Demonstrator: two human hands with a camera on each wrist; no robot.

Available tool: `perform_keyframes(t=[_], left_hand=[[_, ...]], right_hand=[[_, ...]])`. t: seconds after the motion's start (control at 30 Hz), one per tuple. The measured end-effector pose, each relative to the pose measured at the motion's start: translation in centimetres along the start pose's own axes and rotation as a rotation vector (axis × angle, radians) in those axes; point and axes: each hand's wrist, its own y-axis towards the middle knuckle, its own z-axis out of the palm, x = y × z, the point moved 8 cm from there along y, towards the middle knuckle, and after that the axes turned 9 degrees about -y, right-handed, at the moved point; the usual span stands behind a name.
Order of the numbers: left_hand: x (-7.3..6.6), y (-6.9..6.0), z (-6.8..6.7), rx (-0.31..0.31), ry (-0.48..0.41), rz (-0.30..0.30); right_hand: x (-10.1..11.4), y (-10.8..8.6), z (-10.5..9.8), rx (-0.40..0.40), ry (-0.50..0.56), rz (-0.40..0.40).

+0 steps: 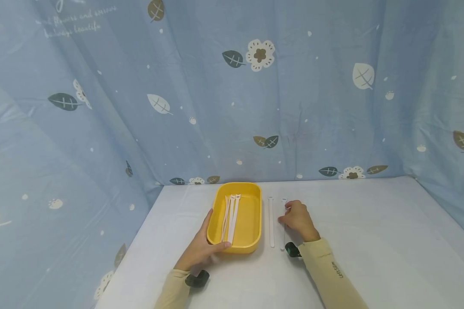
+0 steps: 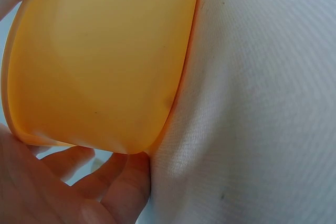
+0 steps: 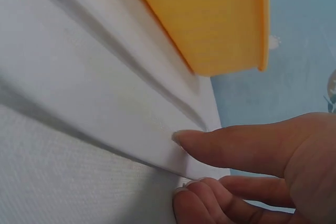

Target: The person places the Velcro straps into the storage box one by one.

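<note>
My left hand (image 1: 201, 249) grips the near left corner of a yellow plastic tray (image 1: 258, 223), thumb at the front rim and fingers along the left wall. Several white strap-style cable ties (image 1: 235, 214) with slotted heads lie lengthwise in the tray's left half. Right of it, two more white ties lie flat and parallel on the table: a nearer one (image 1: 271, 223) and a farther one (image 1: 282, 240). Over the farther tie's upper part is my right hand (image 1: 299, 219). In the right wrist view, a gap shows between its thumb (image 3: 194, 142) and the fingers at the tie's edge.
A white cloth covers the table (image 1: 371, 223). Behind and to the left hangs a blue curtain (image 1: 216, 107) with leaf and flower prints. Dark wrist-worn devices sit by both cuffs, one of them (image 1: 197, 280) on the left.
</note>
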Motion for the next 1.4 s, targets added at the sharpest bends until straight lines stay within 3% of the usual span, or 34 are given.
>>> perform_keyframes(t=[0.37, 0.67, 0.93, 1.4], left_hand=[[0.1, 0.0, 0.0, -0.002, 0.006, 0.005], [0.0, 0.1, 0.0, 0.001, 0.000, 0.013], [0.2, 0.0, 0.0, -0.002, 0.010, 0.007], [0.2, 0.1, 0.0, -0.006, 0.006, 0.013]], right_hand=[[0.5, -0.2, -0.3, -0.015, -0.026, -0.019], [0.5, -0.2, -1.1, -0.035, -0.013, -0.092], [0.0, -0.4, -1.3, 0.036, 0.012, -0.073], [0.1, -0.6, -1.3, 0.088, 0.029, -0.073]])
